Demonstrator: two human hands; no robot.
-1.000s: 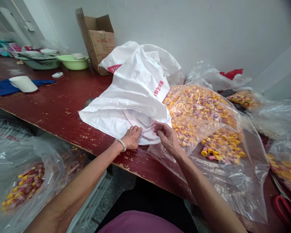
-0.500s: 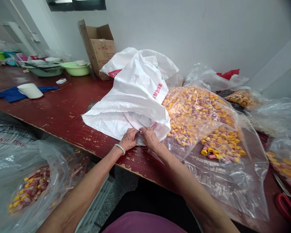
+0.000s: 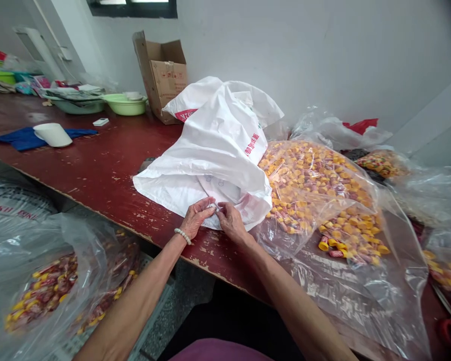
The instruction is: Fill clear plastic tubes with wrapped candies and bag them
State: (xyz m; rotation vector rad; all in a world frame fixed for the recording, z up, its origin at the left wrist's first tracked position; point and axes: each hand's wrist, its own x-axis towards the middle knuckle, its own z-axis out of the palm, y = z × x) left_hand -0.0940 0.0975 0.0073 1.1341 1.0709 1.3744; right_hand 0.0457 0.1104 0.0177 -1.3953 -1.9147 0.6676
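nearest, at the bottom of the view, were a purple top (image 3: 218, 351) and black trousers (image 3: 225, 321). to the left, below the bench, a crumpled clear plastic bag (image 3: 30, 250) held small red pieces with yellow ends.

the left hand (image 3: 198, 216), with a pale green bead bracelet (image 3: 182, 236) at its wrist, and the right hand (image 3: 230, 219) met at the near edge of a large white sack (image 3: 214, 145) with red printing. the fingers of the left hand were bent and nearly closed on the sack's lip; those of the right hand were narrow, pinched at the same lip just beside them. whether a small piece sat between the fingertips could not be told.

the sack lay on the dark red, scuffed wooden bench (image 3: 108, 175), its wide, slack mouth pointing toward the person at the front edge. its long axis ran away from the person toward the wall, slanting a little to the right, with the far end bunched up high.

right of the sack, and close against it, a big clear plastic bag (image 3: 394, 281) lay spread flat, full of yellow and red pieces.

farther left stood a white cup (image 3: 53, 135) tipped on a blue cloth (image 3: 18, 139). beyond were a pale green plastic basin (image 3: 126, 105), an open brown cardboard box (image 3: 169, 82) and a pale wall (image 3: 285, 50).
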